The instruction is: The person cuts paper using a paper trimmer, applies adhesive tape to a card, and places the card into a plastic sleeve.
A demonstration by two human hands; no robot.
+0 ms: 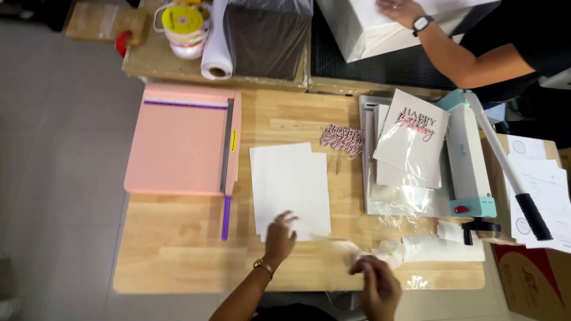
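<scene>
My left hand (279,238) fingers spread flat on white sheets (291,187), long axis up-frame | right hand (379,284) pinching clear film (351,246), lower centre.

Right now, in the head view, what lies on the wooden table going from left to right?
Pink scoring board → purple stylus → stack of white sheets under the left hand → pink script cutouts → greeting cards → teal lever paper cutter → loose printed sheets.
</scene>
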